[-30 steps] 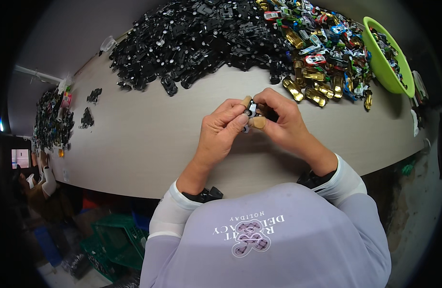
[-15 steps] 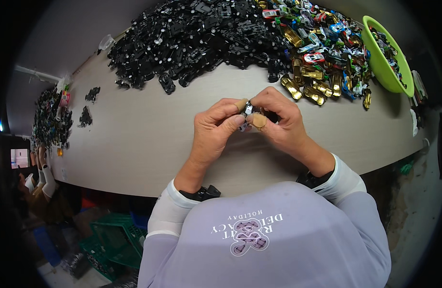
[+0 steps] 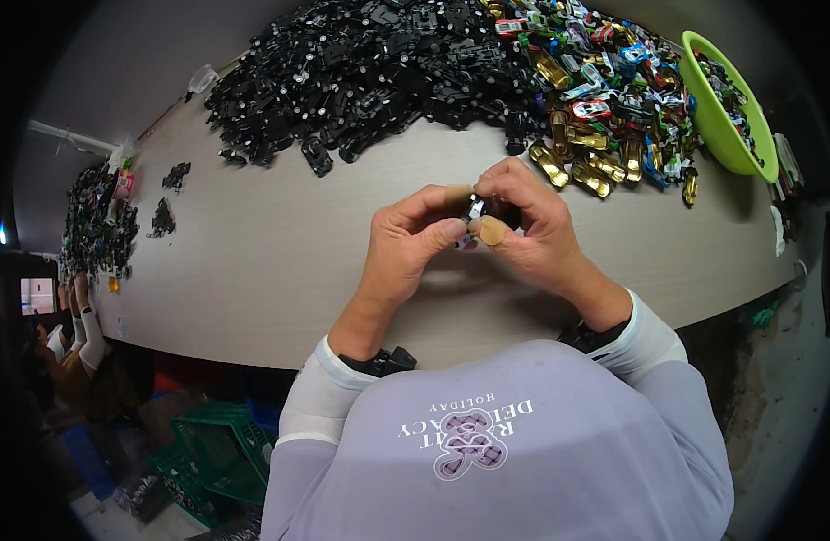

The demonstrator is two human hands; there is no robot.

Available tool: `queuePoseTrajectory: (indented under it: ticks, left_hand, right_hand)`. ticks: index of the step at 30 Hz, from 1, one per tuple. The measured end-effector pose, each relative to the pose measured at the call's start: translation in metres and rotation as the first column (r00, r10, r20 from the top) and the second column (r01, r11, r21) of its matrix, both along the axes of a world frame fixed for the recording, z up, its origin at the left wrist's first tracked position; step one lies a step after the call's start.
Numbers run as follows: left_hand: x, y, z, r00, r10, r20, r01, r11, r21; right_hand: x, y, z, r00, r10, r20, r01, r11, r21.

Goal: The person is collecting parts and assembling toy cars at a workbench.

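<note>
Both my hands meet above the near middle of the table, pinching one small toy car [image 3: 475, 208] with white and black parts. My left hand [image 3: 401, 242] is closed, thumb and forefinger on the car's left side. From the other side my right hand [image 3: 539, 224] grips it, its thumb wrapped in tan tape. The fingers cover most of the car, so its full shape is hidden. Beyond my hands lies a large heap of black toy car bases [image 3: 379, 81] with small wheels. To its right is a pile of coloured and gold toy car bodies [image 3: 604, 149].
A lime green basin [image 3: 747, 135] holding small parts leans at the right. At the left end of the table [image 3: 253, 270] is another heap of toy cars [image 3: 99, 225], by a co-worker's arms [image 3: 90, 338]. Two small black clusters [image 3: 162, 218] lie nearer. Green crates [image 3: 221, 446] stand below.
My hands have shifted slightly to the right with the toy car between them. The car appears turned a little in my fingers. The heaps look the same.
</note>
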State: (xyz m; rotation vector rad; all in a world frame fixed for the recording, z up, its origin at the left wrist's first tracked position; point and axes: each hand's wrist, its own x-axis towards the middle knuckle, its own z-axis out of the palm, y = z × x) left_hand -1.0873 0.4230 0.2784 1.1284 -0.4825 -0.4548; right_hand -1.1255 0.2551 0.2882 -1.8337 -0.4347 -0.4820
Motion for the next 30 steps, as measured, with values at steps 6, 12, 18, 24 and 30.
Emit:
queuePoseTrajectory:
  ticks: [6, 12, 18, 24, 30]
  left_hand:
    - [0.005, 0.005, -0.004, 0.956, -0.184, -0.226, 0.187, 0.982, -0.009]
    - [0.002, 0.004, -0.002, 0.959, -0.115, -0.259, 0.131, 0.99, 0.046]
    - [0.004, 0.005, 0.0, 0.953, -0.092, -0.289, 0.137, 0.981, 0.139]
    - [0.003, 0.003, 0.003, 0.94, -0.12, -0.318, 0.176, 0.972, 0.155]
    - [0.002, 0.005, 0.001, 0.944, -0.142, -0.298, 0.187, 0.974, 0.129]
  right_hand:
    - [-0.002, -0.01, -0.006, 0.978, 0.188, -0.085, -0.168, 0.966, 0.197]
    - [-0.007, -0.02, 0.003, 0.905, 0.222, -0.362, -0.096, 0.937, 0.335]
    - [-0.007, -0.035, 0.001, 0.8, 0.407, -0.441, -0.321, 0.911, 0.258]
    - [-0.007, -0.034, 0.0, 0.727, 0.445, -0.523, -0.252, 0.881, 0.4]
    - [-0.007, -0.03, -0.004, 0.713, 0.465, -0.525, -0.244, 0.867, 0.435]
